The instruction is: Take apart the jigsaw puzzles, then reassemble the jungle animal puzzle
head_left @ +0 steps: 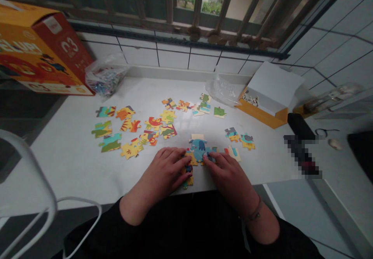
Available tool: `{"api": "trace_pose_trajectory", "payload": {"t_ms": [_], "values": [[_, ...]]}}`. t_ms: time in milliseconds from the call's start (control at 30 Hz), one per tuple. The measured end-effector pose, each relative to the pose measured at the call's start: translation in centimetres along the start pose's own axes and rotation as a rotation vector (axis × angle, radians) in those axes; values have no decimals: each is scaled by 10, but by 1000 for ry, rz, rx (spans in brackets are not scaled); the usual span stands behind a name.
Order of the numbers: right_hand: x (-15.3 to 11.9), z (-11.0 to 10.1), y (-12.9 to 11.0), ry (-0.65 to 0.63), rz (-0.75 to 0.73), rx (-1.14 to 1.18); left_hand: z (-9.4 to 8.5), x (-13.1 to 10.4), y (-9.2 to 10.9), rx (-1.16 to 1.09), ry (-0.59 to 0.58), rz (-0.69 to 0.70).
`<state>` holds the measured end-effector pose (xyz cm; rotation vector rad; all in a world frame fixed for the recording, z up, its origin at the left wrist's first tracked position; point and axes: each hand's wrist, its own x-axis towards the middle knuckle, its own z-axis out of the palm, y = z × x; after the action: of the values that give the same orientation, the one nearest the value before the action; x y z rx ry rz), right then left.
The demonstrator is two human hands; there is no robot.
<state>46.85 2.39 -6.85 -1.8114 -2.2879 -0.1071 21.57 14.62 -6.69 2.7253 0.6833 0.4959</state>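
Joined puzzle pieces with a blue elephant (199,148) lie near the table's front edge, between my two hands. My left hand (167,169) rests over their left part, its fingers bent around a piece with dark blue and yellow (189,169). At their right side, my right hand (225,169) has its thumb and fingertips together on a bluish piece, partly hidden. A piece with a blue shape (234,153) lies just beyond the right fingers. Two grey, blue and yellow pieces (232,134) (247,141) are farther right. Several orange, yellow and green pieces (131,148) spread out on the left.
An orange box (43,49) and a filled plastic bag (106,76) stand at the back left. At the back right are a clear bag (223,90) and an open white-and-orange box (266,92). A white cable (43,181) curves at the front left.
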Motion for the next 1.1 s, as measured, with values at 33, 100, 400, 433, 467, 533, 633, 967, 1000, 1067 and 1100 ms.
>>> {"api": "trace_pose_trajectory", "payload": {"t_ms": [33, 100, 400, 433, 467, 533, 633, 967, 1000, 1067, 1100], "values": [[-1, 1, -3, 1, 7, 4, 0, 0, 0, 0, -3, 1], [-2, 3, -8, 0, 31, 11, 0, 0, 0, 5, -12, 2], [3, 4, -32, 19, 195, 6, 3, -1, -3, 12, -40, 52], [3, 5, -36, 17, 212, 0, 4, -1, -3, 7, -43, 56], [3, 6, -41, 13, 228, -8, 4, -1, -3, 3, -46, 57], [2, 8, -52, 0, 259, -29, 4, -1, -4, -4, -50, 55], [1, 11, -68, 1, 326, -61, 4, -1, -4, 0, -60, 53], [18, 4, -83, -23, 445, -143, 4, -1, -4, 11, -63, 51], [19, 1, -80, -31, 438, -144, 4, -1, -4, 10, -63, 52], [20, -5, -73, -40, 415, -127, 4, -1, -4, 10, -67, 58], [20, -7, -68, -41, 400, -113, 4, -1, -4, 11, -68, 60]]}}
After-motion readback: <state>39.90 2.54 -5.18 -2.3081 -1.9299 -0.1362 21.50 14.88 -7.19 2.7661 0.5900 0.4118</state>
